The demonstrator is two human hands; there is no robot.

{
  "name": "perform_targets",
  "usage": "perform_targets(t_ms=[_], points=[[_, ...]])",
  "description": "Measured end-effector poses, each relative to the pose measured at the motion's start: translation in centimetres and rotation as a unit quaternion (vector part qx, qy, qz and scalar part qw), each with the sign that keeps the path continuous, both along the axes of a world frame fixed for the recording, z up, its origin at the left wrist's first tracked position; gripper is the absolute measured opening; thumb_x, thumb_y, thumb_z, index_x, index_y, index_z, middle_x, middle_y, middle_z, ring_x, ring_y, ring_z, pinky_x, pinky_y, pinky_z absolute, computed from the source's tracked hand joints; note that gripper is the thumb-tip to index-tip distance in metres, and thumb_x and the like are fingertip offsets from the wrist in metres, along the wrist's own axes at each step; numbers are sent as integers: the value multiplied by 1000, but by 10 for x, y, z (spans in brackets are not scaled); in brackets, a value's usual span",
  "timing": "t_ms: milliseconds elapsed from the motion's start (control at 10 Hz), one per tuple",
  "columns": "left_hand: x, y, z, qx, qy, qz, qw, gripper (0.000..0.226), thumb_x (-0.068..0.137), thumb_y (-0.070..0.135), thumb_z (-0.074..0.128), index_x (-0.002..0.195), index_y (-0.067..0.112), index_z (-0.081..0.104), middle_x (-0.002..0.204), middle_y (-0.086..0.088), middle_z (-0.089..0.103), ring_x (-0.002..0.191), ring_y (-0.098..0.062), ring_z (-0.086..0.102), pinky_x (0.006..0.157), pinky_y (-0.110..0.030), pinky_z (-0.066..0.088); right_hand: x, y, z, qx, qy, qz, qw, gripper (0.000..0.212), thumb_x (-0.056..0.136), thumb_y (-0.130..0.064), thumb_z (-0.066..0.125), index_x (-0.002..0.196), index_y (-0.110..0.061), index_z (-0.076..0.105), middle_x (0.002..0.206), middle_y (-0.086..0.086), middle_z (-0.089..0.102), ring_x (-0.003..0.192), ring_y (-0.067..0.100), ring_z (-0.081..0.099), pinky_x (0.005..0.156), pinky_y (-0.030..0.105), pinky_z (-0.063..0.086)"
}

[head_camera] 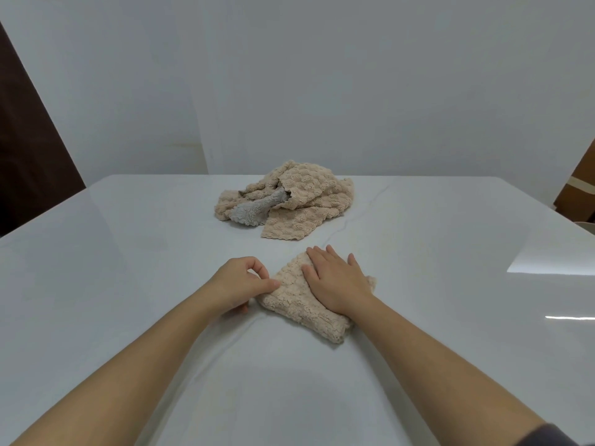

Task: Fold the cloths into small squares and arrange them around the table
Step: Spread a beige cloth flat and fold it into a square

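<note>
A beige fluffy cloth [296, 300], folded into a small thick square, lies on the white table [128, 268] in front of me. My right hand [335, 280] presses flat on its right half with straight fingers. My left hand [241, 281] is at the square's left edge, fingers curled, thumb and fingertips pinching that edge. Farther back in the middle of the table sits a crumpled pile of beige cloths [299, 194] with a grey cloth [254, 210] poking out of it at the left.
A pale wall stands right behind the table's far edge. A dark wooden panel [29, 149] is at the far left and brown furniture [579, 191] at the far right. Bright window reflections lie on the table's right side.
</note>
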State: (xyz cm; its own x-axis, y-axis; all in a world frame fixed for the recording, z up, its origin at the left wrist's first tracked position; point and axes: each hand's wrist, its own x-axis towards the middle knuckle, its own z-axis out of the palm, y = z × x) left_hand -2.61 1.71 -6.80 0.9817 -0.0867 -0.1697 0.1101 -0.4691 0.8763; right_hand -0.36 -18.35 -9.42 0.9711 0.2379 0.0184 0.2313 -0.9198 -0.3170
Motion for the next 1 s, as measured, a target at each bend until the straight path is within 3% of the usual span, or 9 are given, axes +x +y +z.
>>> perform_targets(t_ms=[200,300,500,600,700,900,1000], points=[[-1,-8,-1,73,-22,50,996,25,80,35,76,82,14,61,72,0,62,45,-12,50,44,-23,42,-1,0,-1,-4,-1,-1,1000,58,103,-46,16,155,-22,18,162,-4,18,151,17,6,120,51,1],[-1,-9,-6,161,-51,90,982,25,74,41,74,86,26,58,85,2,68,71,-15,64,66,-29,52,-1,1,-1,0,-2,1,1000,58,103,-47,16,155,-22,18,162,-4,17,151,16,6,121,50,1],[-6,-13,-3,307,-70,58,947,37,80,48,64,108,30,49,101,7,61,94,-17,59,77,-33,49,-3,-2,2,41,-9,7,999,57,103,-46,19,156,-23,17,163,-5,17,150,16,9,121,47,4],[-1,-23,6,321,-64,60,943,23,87,40,51,100,22,58,98,3,62,92,-19,59,81,-35,51,-4,-5,10,67,-11,5,998,55,104,-44,19,156,-24,17,163,-4,16,150,17,7,121,46,2],[7,-43,11,370,-80,51,924,39,93,43,39,97,11,62,97,-5,66,91,-26,62,70,-31,47,-8,-12,17,31,-12,-15,999,55,104,-41,19,156,-22,15,164,-1,12,151,20,5,121,49,1],[15,-73,15,456,-44,52,887,43,97,46,34,109,14,60,109,-4,63,96,-24,58,72,-29,39,-17,-26,2,-38,31,-88,995,57,100,-46,16,149,-18,26,155,5,28,144,30,18,114,58,13],[15,-77,13,418,-22,50,907,36,94,47,38,97,16,57,98,-3,59,91,-24,56,72,-29,40,-19,-24,0,-15,23,-76,997,58,102,-45,17,152,-18,22,161,6,19,149,29,9,118,56,8]])
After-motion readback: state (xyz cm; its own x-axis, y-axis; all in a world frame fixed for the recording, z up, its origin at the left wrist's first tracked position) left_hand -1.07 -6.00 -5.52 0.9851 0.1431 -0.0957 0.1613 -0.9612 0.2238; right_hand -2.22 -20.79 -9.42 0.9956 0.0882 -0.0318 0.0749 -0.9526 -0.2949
